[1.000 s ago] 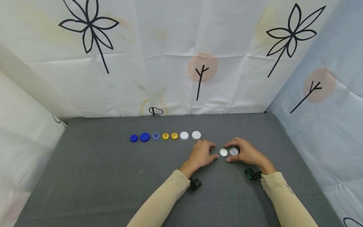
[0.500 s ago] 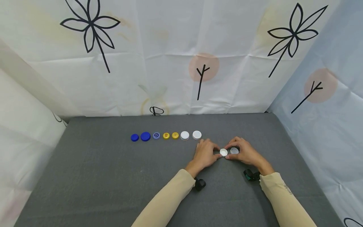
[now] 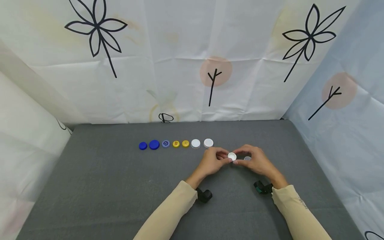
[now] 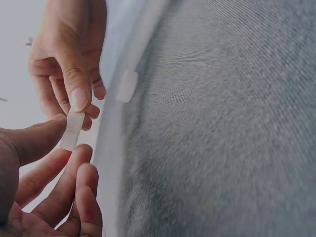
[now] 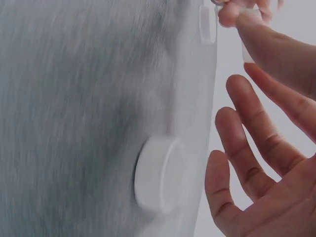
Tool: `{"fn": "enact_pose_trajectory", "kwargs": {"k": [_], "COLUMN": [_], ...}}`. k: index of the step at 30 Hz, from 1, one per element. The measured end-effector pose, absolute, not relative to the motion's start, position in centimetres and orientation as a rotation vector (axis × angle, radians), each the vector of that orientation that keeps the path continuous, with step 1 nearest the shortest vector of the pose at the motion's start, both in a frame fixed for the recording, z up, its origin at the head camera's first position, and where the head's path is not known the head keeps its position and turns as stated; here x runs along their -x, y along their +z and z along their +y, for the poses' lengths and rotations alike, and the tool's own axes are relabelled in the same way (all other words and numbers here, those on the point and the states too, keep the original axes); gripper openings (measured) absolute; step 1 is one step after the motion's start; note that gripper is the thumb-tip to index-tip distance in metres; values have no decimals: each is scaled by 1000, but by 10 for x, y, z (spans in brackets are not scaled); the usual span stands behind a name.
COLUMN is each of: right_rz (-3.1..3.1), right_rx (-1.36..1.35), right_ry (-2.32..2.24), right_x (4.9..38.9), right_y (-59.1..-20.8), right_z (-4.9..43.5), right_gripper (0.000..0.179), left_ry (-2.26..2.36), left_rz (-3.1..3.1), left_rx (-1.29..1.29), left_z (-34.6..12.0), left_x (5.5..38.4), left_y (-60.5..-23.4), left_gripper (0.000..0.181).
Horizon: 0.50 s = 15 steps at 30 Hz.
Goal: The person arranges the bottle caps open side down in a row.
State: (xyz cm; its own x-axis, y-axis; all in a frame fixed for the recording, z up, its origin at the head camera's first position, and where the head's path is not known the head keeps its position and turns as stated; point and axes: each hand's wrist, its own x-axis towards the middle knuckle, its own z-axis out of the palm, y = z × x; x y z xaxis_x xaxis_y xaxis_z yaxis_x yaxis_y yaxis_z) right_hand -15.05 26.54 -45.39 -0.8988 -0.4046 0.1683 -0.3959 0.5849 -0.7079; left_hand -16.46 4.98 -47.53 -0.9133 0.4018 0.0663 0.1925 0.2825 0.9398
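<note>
A white bottle cap point(image 3: 232, 156), its hollow side facing up in the head view, is held between both hands above the grey cloth. My left hand point(image 3: 211, 161) pinches its left side with thumb and fingers. From the other side, the thumb and index finger of my right hand point(image 3: 257, 162) hold it too. The left wrist view shows the cap point(image 4: 73, 130) edge-on between the fingertips; in the right wrist view the right thumb covers most of it. A second, translucent white cap point(image 3: 247, 158) lies on the cloth, partly behind the right hand.
Left of the hands runs a row of caps: a small blue cap point(image 3: 143, 145), a larger blue cap point(image 3: 154, 144), a pale blue cap point(image 3: 165, 143), two yellow ones and two white caps point(image 3: 195, 143). A patterned white curtain point(image 3: 180, 90) stands behind the grey table point(image 3: 105, 186).
Both hands came together on the white cap, which was lying on the cloth, and lifted it slightly up and leftward. The row of caps stayed put.
</note>
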Motion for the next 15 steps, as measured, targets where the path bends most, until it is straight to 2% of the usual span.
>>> {"fn": "enact_pose_trajectory", "kwargs": {"k": [15], "right_rz": [2599], "right_rx": [600], "right_ry": [-1506], "right_x": [148], "right_y": [-452], "right_z": [223], "right_gripper": [22], "left_ry": [1972], "left_rz": [2095], "left_rx": [-355], "left_z": [5], "left_x": [162], "left_y": [-471], "left_gripper": [18]}}
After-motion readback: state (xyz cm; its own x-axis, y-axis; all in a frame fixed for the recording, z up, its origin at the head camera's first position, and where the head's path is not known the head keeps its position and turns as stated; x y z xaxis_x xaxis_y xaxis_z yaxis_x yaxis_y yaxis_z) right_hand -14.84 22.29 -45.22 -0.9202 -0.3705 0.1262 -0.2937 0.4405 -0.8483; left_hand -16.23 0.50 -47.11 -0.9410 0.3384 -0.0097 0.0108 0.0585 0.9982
